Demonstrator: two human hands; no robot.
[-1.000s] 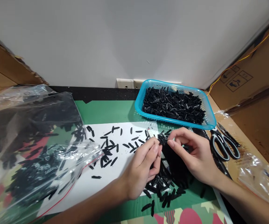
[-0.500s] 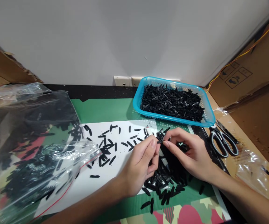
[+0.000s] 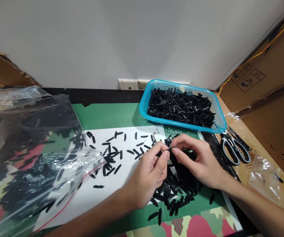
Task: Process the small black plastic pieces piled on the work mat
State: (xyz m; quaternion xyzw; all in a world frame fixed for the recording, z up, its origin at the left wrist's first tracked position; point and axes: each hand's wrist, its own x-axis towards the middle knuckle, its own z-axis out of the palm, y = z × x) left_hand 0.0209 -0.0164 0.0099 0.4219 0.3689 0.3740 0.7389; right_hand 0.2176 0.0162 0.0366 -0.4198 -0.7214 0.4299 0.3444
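Between my two hands is a small black piece, pinched at its left end by my left hand and at its right end by my right hand. Beneath and between the hands lies a heap of similar black pieces, partly hidden by my fingers. More black pieces lie scattered on a white sheet to the left. Behind the hands, a blue plastic basket is filled with black pieces.
A clear zip bag holding black pieces lies at the left. Scissors and a small clear bag rest at the right, beside a cardboard box. Wall sockets sit behind the table.
The fingers of my left hand have shifted, with the thumb now further right against the black piece. My right hand has moved slightly left and still pinches the piece.
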